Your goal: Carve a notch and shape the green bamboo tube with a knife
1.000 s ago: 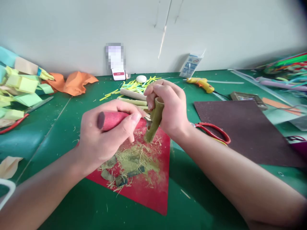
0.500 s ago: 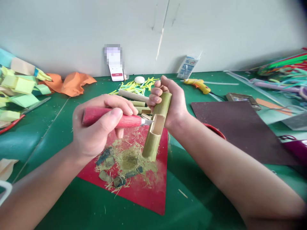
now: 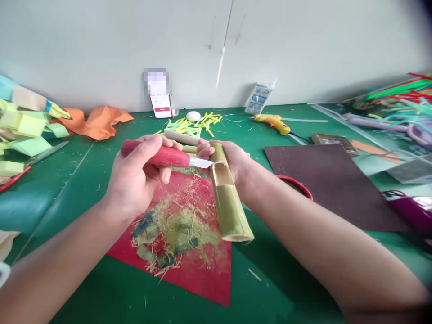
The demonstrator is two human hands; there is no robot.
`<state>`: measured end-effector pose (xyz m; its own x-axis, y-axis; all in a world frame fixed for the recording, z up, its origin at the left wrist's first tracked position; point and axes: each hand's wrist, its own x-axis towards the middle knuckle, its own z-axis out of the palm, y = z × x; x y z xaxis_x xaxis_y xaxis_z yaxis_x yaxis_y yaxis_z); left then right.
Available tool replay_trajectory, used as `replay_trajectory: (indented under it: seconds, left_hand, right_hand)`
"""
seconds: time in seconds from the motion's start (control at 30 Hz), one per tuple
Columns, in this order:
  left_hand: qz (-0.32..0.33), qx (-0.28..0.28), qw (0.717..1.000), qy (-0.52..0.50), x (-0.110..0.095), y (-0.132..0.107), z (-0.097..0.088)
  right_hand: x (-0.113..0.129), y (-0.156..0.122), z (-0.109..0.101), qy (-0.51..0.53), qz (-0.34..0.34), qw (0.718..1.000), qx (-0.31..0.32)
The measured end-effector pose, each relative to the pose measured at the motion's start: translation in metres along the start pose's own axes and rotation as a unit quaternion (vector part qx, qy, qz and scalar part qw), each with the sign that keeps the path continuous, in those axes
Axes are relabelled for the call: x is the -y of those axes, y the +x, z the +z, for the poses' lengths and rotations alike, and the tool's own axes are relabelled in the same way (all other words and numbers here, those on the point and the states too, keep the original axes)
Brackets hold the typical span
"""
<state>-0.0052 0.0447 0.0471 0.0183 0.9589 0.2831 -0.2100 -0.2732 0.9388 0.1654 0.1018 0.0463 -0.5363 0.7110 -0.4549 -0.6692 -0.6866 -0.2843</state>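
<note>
My left hand (image 3: 137,173) is closed around the red wooden handle of a carving knife (image 3: 170,156). The knife's slanted blade points right, its tip at the upper left rim of an opening cut in a bamboo tube (image 3: 230,204). My right hand (image 3: 232,162) grips the tube's far end, fingers wrapped round it from behind. The tube tilts with its near end toward me, above the right edge of a red mat (image 3: 216,283). Bamboo shavings (image 3: 189,225) and several dark bark chips (image 3: 146,253) lie on the mat.
Behind my hands are a wooden stick (image 3: 180,137), yellow-green pipe-cleaner pieces (image 3: 211,120) and a propped phone (image 3: 161,105). A yellow glue gun (image 3: 275,122) and a dark brown board (image 3: 324,189) lie to the right. Folded papers (image 3: 30,123) and orange paper (image 3: 104,121) sit at left.
The bamboo tube has turned, its near end swinging right and toward me. The knife has shifted up to the opening's far edge, and my right hand has lowered.
</note>
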Motion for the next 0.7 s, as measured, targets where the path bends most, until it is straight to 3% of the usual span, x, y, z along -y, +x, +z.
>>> replay_trajectory:
  seconds: [0.13, 0.33, 0.5, 0.63, 0.7]
  left_hand:
    - [0.017, 0.004, 1.0, -0.001, -0.002, -0.003, 0.002]
    - [0.021, 0.002, 1.0, 0.006, 0.001, -0.006, 0.002]
    - [0.039, -0.002, 0.999, 0.005, 0.0, -0.007, 0.003]
    - [0.078, 0.011, 0.997, 0.025, -0.002, -0.008, 0.004]
    - [0.116, 0.006, 0.992, 0.043, -0.003, -0.008, 0.002]
  right_hand:
    - [-0.006, -0.007, 0.003, -0.051, 0.016, 0.993, 0.105]
    - [-0.003, -0.001, -0.002, 0.004, 0.015, 0.999, 0.035]
    - [0.002, 0.003, -0.004, 0.029, 0.03, 0.998, 0.042]
    - [0.003, 0.001, -0.003, -0.023, -0.002, 0.999, 0.035]
    - [0.001, -0.001, -0.001, -0.098, -0.054, 0.993, 0.038]
